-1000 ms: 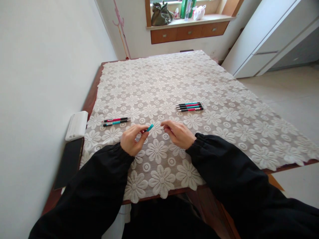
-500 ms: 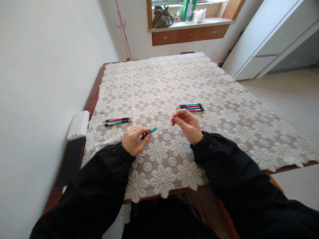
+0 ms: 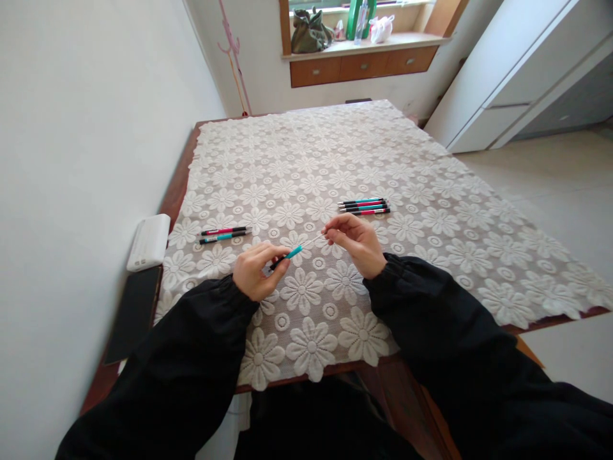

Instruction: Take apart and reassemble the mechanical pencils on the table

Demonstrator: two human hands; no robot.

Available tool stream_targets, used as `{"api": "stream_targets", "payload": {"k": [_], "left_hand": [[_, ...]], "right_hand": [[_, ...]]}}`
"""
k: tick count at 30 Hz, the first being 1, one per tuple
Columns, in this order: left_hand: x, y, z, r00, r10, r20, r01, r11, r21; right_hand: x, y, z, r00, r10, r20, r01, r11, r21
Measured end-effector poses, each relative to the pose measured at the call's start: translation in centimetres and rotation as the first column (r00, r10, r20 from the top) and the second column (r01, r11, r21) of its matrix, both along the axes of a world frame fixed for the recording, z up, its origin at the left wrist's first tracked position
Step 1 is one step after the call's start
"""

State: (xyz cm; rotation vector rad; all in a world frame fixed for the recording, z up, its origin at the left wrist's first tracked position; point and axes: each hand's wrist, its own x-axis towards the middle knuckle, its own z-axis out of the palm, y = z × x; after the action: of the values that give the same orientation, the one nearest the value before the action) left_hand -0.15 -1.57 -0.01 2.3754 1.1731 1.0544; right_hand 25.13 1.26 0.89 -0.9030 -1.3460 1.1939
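My left hand [image 3: 260,271] is closed around a teal-and-black pen barrel [image 3: 294,252], its teal end pointing up and to the right. Between thumb and fingertips, my right hand [image 3: 355,240] pinches a thin, pale pen refill [image 3: 313,241]. The refill slants down to the barrel's teal end; whether its tip is inside I cannot tell. Left of my left hand lie a red-and-black pen [image 3: 224,230] and a teal-and-black pen [image 3: 223,237], side by side. Several more red and teal pens [image 3: 364,206] lie in a row just beyond my right hand.
A white floral lace cloth [image 3: 311,348] covers the table. Along its left edge are a white box-shaped device [image 3: 148,241] and a dark flat phone-like object [image 3: 134,314], close to the wall. A windowsill [image 3: 393,43] with a bag and bottles is at the back.
My right hand has shifted slightly left and down, bringing the refill closer to the barrel. My left hand stays nearly still with the barrel.
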Motion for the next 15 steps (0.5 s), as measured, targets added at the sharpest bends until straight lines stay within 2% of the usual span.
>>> {"api": "stream_targets", "payload": {"k": [10,15], "left_hand": [[0.19,-0.03,0.37,0.999,-0.031,-0.018,0.031,1.0,-0.005],[0.28,-0.01,0.46,0.995,-0.091,-0.029,0.091,0.996,0.005]], "right_hand": [[-0.44,-0.31,-0.53,0.989,0.136,0.064,-0.134,0.99,-0.037],[-0.5,-0.41,-0.65,0.985,0.135,0.108,-0.133,0.991,-0.027]]}}
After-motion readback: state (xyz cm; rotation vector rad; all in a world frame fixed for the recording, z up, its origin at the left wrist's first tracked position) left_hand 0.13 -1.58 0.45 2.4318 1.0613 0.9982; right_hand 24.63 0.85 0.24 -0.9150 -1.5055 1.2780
